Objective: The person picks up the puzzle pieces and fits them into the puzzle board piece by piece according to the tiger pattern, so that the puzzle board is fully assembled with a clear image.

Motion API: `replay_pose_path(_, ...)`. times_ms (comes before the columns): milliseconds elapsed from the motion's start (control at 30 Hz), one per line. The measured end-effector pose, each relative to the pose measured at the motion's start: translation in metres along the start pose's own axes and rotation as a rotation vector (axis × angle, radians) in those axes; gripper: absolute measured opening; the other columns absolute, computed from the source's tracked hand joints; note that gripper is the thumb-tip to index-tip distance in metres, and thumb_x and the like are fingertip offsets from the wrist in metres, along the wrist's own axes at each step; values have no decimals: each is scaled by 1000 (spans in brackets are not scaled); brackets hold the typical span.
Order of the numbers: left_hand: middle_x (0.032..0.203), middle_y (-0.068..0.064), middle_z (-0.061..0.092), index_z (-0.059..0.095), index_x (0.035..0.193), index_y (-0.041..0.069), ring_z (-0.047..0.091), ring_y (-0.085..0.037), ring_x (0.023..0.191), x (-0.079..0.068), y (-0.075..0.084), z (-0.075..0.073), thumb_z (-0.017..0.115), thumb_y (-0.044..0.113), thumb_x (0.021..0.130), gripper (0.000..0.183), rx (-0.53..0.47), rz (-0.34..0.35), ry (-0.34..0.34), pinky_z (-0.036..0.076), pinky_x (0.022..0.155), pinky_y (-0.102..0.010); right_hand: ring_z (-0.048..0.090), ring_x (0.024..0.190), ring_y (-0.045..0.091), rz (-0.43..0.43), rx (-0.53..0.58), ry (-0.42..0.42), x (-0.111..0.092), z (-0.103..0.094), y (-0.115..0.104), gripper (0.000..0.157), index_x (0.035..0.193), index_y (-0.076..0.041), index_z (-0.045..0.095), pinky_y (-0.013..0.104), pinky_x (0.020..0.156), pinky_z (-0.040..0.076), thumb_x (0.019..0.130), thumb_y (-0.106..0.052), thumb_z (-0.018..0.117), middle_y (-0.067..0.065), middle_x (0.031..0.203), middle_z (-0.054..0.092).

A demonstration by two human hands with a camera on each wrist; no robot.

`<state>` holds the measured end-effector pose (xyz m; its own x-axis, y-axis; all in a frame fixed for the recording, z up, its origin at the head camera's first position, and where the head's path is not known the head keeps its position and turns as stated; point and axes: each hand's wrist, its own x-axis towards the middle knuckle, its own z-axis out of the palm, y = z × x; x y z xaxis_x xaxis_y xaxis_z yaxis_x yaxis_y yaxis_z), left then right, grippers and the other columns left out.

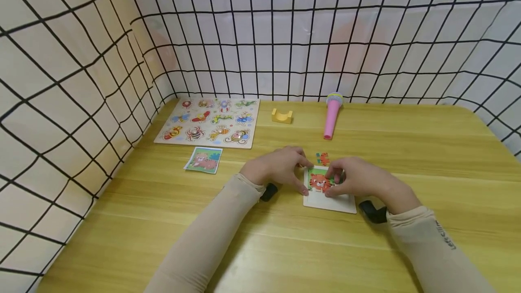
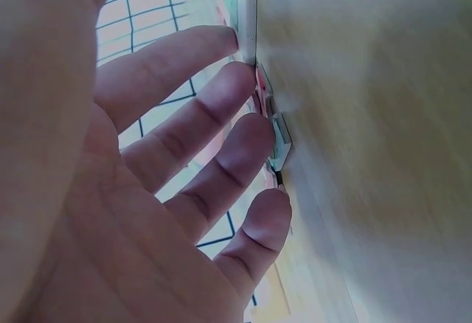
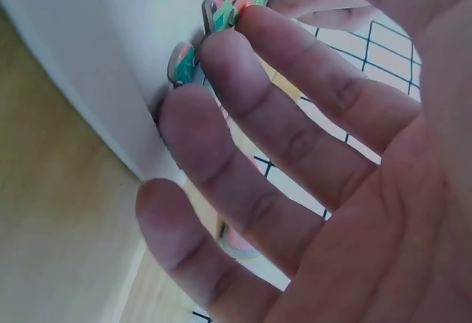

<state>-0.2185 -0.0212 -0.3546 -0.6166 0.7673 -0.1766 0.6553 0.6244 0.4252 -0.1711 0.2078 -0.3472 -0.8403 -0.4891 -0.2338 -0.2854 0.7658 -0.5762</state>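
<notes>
A white puzzle board (image 1: 325, 201) lies on the table, a red tiger-face picture (image 1: 319, 182) partly filling it and its lower strip bare. My left hand (image 1: 281, 166) touches the board's left side, thumb by the lower part and index finger by the upper corner. In the left wrist view its other fingers (image 2: 228, 153) extend loosely beside the board edge. Over the tiger picture, my right hand (image 1: 362, 177) rests thumb and index finger on the pieces, covering the right part. The right wrist view shows its fingers (image 3: 199, 127) nearly straight beside a small teal piece (image 3: 181, 63).
Loose orange-and-teal puzzle pieces (image 1: 323, 158) lie just beyond the board. A picture card (image 1: 204, 160) and an insect peg board (image 1: 209, 123) are at the left. Farther back sit a yellow block (image 1: 282, 116) and a pink toy microphone (image 1: 333, 114). Black wire mesh (image 1: 272, 44) encloses the table.
</notes>
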Motion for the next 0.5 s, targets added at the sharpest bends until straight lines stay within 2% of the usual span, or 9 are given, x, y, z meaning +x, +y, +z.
replay_pose_path(200,120,4,54,65,137,14,48,-13,109,1,0,1,88,45,76,72,9,-3,3,41,92,-23,52,73,17,-4,-35,8,0,1,-5,31,96,-8,68,33,65,44,81,-29,86,0,81,58)
replay_pose_path(500,118,4,54,65,137,15,48,-12,108,0,0,1,88,45,76,72,7,-8,-2,41,90,-22,53,75,17,46,-23,36,3,5,-7,27,93,-11,71,34,66,44,82,-31,85,0,83,60)
